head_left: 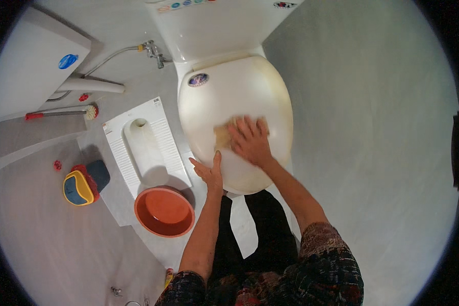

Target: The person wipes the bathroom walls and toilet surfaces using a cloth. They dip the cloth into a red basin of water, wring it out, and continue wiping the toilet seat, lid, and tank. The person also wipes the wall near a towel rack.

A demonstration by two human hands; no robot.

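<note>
A white toilet lid (234, 97) lies lowered in front of me, its right edge yellowish and an oval sticker near its hinge. On its middle, my right hand (250, 140) presses down on a tan cloth (222, 136), which spreads out past the fingers on both sides. Motion blurs the cloth and fingertips a little. My left hand (210, 171) is at the lid's left front edge, thumb and fingers apart, with nothing in it. Whether it touches the lid I cannot tell.
Left of the toilet is a white squat pan (178, 158) in the floor, with an orange basin (164, 210) at its near end. Farther left are a yellow and grey container (79, 187) and a red-handled brush (61, 113). A water valve (153, 52) stands near the tank (219, 30).
</note>
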